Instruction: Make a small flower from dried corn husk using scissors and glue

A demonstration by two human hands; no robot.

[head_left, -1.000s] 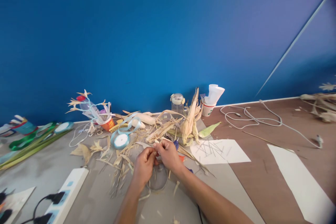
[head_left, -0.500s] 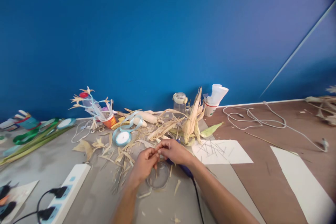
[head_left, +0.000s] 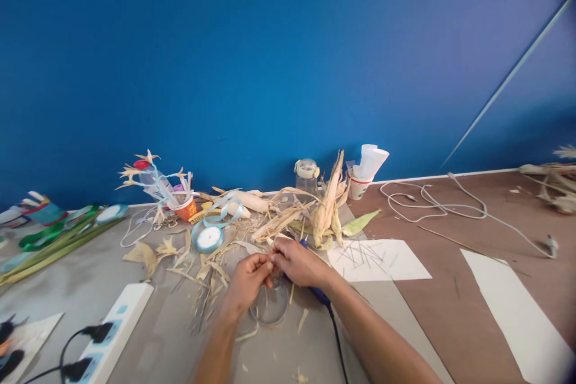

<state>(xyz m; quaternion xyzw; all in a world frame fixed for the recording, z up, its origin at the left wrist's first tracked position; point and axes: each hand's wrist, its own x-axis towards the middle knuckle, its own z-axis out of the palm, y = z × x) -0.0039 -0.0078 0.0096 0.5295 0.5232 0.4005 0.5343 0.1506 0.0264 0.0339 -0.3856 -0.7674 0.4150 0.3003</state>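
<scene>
My left hand (head_left: pixel 246 281) and my right hand (head_left: pixel 297 263) meet fingertip to fingertip over a pile of dry corn husk strips (head_left: pixel 211 279). Both are closed in a pinch on something small and pale between them; I cannot make out what it is. A thin wire ring (head_left: pixel 271 306) lies on the table just under the hands. A blue-handled tool (head_left: pixel 318 294) with a black cord lies beneath my right wrist. A spool of light blue ribbon (head_left: pixel 209 238) sits a little to the left of the hands.
Dried corn cobs in husks (head_left: pixel 327 210), a glass jar (head_left: pixel 306 176) and paper cups (head_left: pixel 359 186) stand near the blue wall. A white sheet with pins (head_left: pixel 377 258) lies to the right, a white cable (head_left: pixel 445 207) beyond it. A white power strip (head_left: pixel 110 333) lies at the lower left.
My hands have stayed pinched together, with the right hand lowering so that the blue-handled tool and its cord show beneath the wrist. The view has shifted slightly.
</scene>
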